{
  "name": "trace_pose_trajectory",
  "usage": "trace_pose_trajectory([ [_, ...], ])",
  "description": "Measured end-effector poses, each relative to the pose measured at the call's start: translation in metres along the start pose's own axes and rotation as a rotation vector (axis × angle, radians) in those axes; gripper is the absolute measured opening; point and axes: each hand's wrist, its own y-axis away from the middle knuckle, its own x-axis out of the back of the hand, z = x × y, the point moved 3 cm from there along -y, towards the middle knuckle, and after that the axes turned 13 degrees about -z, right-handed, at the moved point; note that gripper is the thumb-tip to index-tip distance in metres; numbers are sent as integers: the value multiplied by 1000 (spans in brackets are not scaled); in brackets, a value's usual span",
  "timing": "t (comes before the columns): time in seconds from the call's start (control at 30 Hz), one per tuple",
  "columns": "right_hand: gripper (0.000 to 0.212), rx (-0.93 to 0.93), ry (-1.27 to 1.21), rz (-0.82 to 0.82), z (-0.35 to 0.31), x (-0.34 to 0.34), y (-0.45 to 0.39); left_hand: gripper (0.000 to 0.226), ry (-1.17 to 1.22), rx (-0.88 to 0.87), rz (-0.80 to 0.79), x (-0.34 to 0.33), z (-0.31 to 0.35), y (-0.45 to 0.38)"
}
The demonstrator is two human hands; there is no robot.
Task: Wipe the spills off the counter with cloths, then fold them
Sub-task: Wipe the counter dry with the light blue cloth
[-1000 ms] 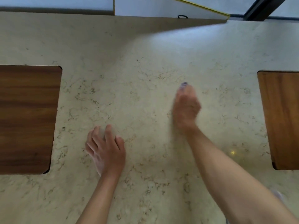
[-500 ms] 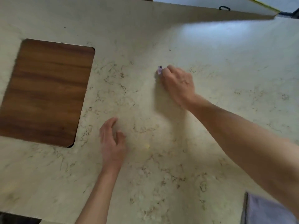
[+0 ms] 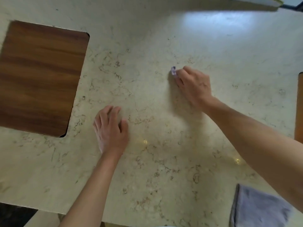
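Note:
My right hand (image 3: 193,86) presses down on the beige marbled counter (image 3: 164,38) right of centre, fingers curled. A small bit of purple cloth (image 3: 173,70) sticks out past its fingertips; the rest is hidden under the hand. My left hand (image 3: 111,130) lies flat on the counter nearer to me, palm down, fingers slightly apart, with nothing visible in it. A second greyish-purple cloth (image 3: 259,208) lies at the near right corner, partly under my right forearm. I cannot make out any spill on the surface.
A dark wooden inset panel (image 3: 41,76) sits in the counter at the left. The edge of another wooden panel (image 3: 299,108) shows at the far right. The counter's near edge runs along the bottom left, and a wall strip borders the top.
My right hand has slid left and away across the counter with the purple cloth. The left hand stays planted. The view has shifted, bringing the greyish-purple cloth into sight.

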Motion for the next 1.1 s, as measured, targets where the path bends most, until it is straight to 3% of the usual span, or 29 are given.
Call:
trace_pose_trajectory([
  [0.1,21,-146,-170,-58,-40,-13,41,41,-15,26,-9,-1,3,0],
  [0.13,11,-22,-259,-88,-66,-27,71,41,-20,28,-12,-1,4,0],
  [0.23,6,577,-323,-275,-136,-32,169,41,-32,34,-1,0,6,0],
  [0.3,19,721,-292,-300,-131,-34,188,41,-33,34,6,1,9,1],
  [0.33,21,700,-243,-278,-115,-33,173,41,-40,33,11,1,10,1],
  [0.43,6,376,-69,-90,-37,-23,92,42,-68,39,14,-1,10,1],
  [0.53,29,-233,5,24,67,2,47,43,-79,41,4,-1,11,1],
  [0.63,37,-683,-73,123,92,9,82,43,-81,53,15,-4,14,0],
  [0.73,40,-736,-330,114,17,-7,140,46,-51,131,45,-11,27,-4],
  [0.8,39,-617,-509,4,-32,-15,179,50,-15,179,54,-14,38,-5],
  [0.9,39,-468,-379,8,-33,-12,222,52,13,191,70,-19,51,-5],
  [0.97,47,-676,-293,50,23,-5,234,51,-8,182,88,-21,54,-5],
  [1.1,35,-1207,-232,197,111,14,263,50,-52,172,95,-22,57,-3],
])
